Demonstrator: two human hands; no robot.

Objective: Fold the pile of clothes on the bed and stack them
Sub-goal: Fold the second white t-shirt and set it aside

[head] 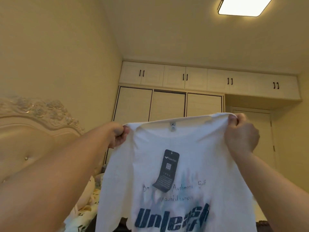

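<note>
A white T-shirt [177,173] is held up in the air in front of the camera, spread between both hands at shoulder level. The left shoulder edge of the shirt is pinched by the left hand [117,136], with the fingers curled round the fabric. The right shoulder edge is pinched by the right hand [240,134], with the thumb and fingers closed on a gathered fold of cloth. The top edge of the shirt is stretched nearly taut between the two grips, and the body hangs down out of the bottom of the frame.

A small size label [172,127] is seen at the inside of the collar. A dark hang tag [166,171] hangs from the collar down over the chest. Below the tag, thin lettering and a large dark blue printed word [172,220] are shown on the front of the shirt.

A padded headboard [33,131] with a carved top is located at the left. Patterned bedding [82,215] is visible below the left forearm. A wardrobe [168,106] with sliding doors stands behind the shirt, with overhead cabinets [207,79] above it. A ceiling lamp [245,5] is lit at the upper right.
</note>
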